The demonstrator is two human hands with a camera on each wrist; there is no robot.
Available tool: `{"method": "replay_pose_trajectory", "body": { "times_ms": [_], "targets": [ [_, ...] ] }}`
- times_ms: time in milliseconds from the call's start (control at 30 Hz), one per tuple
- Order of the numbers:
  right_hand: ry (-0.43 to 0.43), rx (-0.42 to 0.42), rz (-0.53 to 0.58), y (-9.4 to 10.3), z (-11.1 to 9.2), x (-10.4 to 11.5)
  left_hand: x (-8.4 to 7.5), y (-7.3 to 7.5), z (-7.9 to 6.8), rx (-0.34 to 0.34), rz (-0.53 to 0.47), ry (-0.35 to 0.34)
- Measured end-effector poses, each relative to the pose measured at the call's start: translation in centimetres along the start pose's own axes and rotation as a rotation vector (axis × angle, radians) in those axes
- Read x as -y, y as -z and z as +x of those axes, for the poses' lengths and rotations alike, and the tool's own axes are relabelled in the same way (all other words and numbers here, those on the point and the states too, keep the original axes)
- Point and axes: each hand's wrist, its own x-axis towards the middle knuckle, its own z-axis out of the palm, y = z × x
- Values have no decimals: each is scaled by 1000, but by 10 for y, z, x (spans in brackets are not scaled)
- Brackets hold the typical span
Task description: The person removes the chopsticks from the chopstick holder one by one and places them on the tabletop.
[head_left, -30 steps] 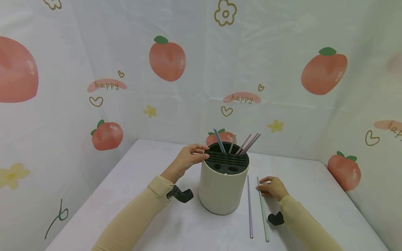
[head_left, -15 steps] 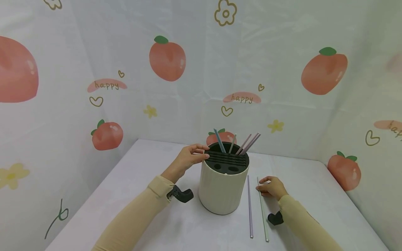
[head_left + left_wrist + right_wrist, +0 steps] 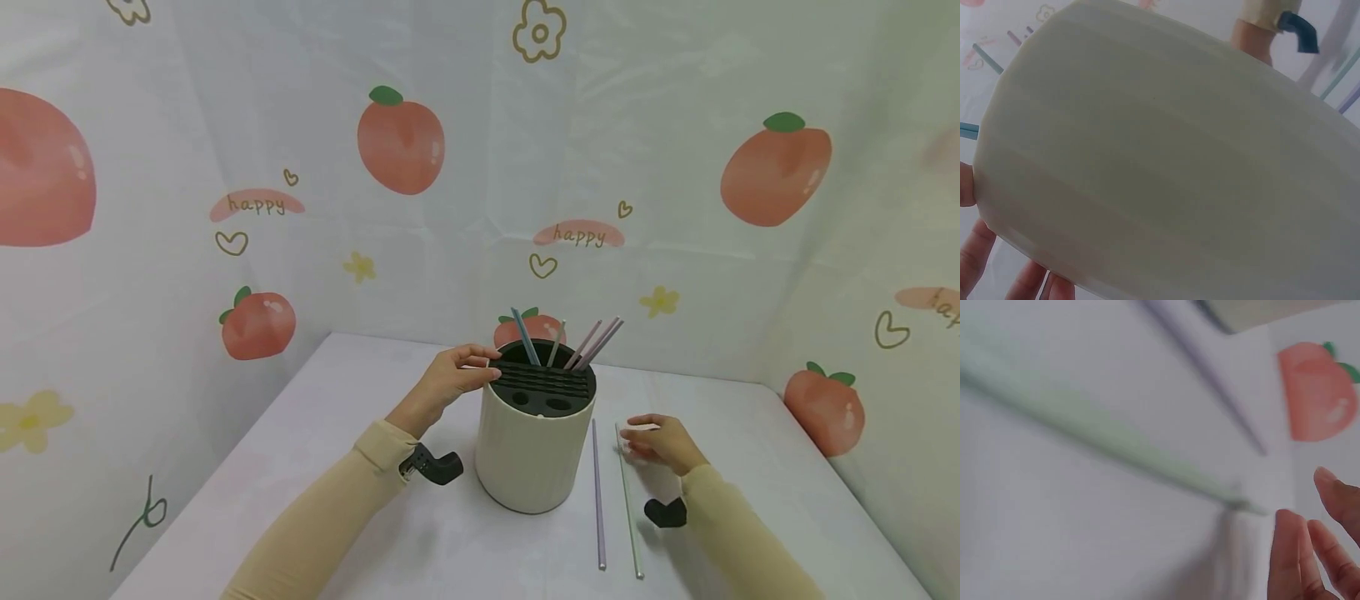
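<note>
A white cylindrical utensil holder (image 3: 528, 462) with a black slotted top stands upright on the table. My left hand (image 3: 446, 383) grips its left rim; in the left wrist view the fingers (image 3: 975, 256) lie against its pale wall. Blue, green and pinkish-purple thin sticks (image 3: 597, 343) lean in the back opening. To the holder's right, a light green stick (image 3: 630, 504) and a purple stick (image 3: 598, 500) lie side by side. Beside the green stick's far end is my right hand (image 3: 667, 442), fingers loosely extended and holding nothing; the right wrist view shows them apart from the stick.
The white table (image 3: 397, 542) meets a white cloth backdrop (image 3: 465, 275) printed with peaches, hearts and flowers. More printed cloth rises at both sides. A dark camera mount (image 3: 435, 467) hangs under the left wrist, another camera mount (image 3: 666, 512) under the right.
My right hand has come off the light green stick, its fingers spreading as it shifts slightly right. Both loose sticks and the holder stay in place, and my left hand keeps its grip.
</note>
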Motion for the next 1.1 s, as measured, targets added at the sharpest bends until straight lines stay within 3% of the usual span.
{"method": "replay_pose_trajectory", "body": {
  "times_ms": [267,433,567,767,1100],
  "targets": [
    [356,45,252,23,-20,61,3,2,2,4,5,-13],
    [543,92,441,19,-39,101,2,1,1,-1,2,-7],
    [652,101,488,8,-49,119,2,0,1,2,-1,-10],
    [725,82,435,-16,-54,128,4,1,3,3,0,-15],
    [727,90,429,-40,-48,123,5,0,2,13,-21,-21]
  ]
}}
